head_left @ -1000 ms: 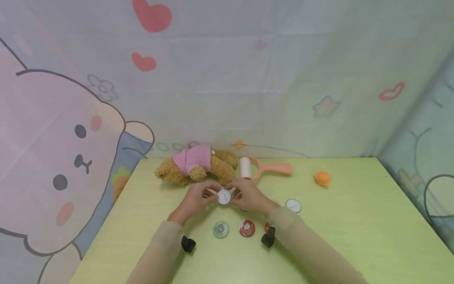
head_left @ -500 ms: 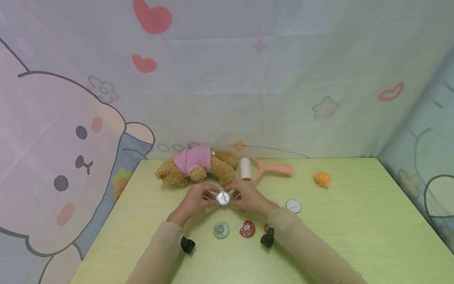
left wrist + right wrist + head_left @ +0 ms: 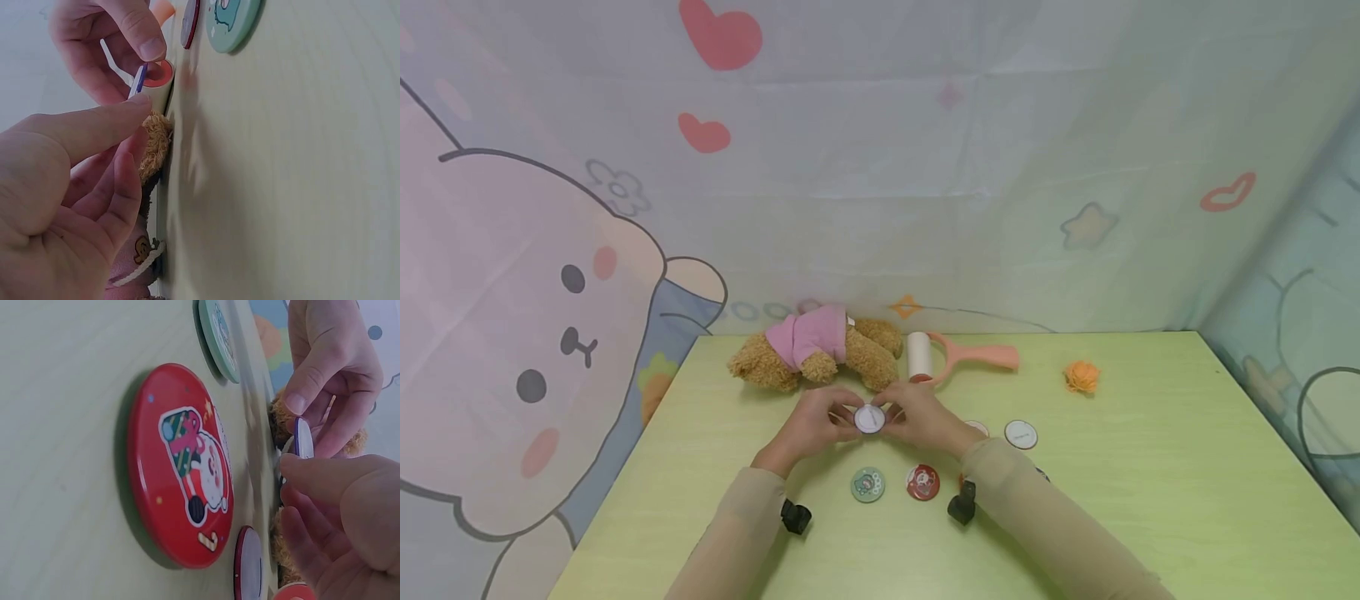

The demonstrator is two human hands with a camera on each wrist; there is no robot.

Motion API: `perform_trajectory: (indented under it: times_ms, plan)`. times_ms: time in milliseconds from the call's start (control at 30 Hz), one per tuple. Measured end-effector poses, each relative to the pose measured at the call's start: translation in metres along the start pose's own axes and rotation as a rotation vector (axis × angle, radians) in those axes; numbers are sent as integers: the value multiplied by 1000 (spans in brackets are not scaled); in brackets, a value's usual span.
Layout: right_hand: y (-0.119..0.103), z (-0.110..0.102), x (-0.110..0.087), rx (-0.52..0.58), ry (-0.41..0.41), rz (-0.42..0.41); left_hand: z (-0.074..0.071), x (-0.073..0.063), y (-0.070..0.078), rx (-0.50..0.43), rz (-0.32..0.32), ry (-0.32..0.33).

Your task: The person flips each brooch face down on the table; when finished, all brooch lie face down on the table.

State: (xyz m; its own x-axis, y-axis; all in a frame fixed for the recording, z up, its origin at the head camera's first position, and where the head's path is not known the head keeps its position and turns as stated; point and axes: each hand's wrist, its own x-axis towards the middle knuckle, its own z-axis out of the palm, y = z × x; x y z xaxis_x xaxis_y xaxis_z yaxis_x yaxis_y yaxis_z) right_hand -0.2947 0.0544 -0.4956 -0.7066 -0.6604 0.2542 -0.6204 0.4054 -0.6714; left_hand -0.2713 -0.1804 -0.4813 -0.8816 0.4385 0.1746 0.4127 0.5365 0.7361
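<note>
Between both hands, raised off the table, is a round badge (image 3: 869, 419) with its white back toward the head camera. My left hand (image 3: 815, 422) pinches its left edge with thumb and fingers. My right hand (image 3: 924, 419) pinches the opposite edge. In the right wrist view the badge's blue rim (image 3: 297, 432) shows side-on between the thumbs. Nearer me lie a green badge (image 3: 868, 485) and a red badge (image 3: 922, 482), picture side up. A white-backed badge (image 3: 1021, 434) lies to the right. Other badges are partly hidden by the right wrist and sleeve.
Behind the hands lies a brown plush toy (image 3: 820, 346) in a pink top. Beside it are a white roller (image 3: 919, 357) with a pink handle (image 3: 988, 357). An orange crumpled ball (image 3: 1082, 377) sits further right. A printed cloth (image 3: 880, 167) hangs behind the table.
The held badge has shifted slightly left, its back glinting silver half a second ago and now looking white again. Both hands keep their hold. The right sleeve has moved slightly left.
</note>
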Motion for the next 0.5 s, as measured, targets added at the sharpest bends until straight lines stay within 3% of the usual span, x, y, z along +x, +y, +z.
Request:
perform_trajectory:
  times_ms: [500]
  plan:
    - [-3,2,3,-72,-46,-41,1,-1,-2,-33,-99,-38]
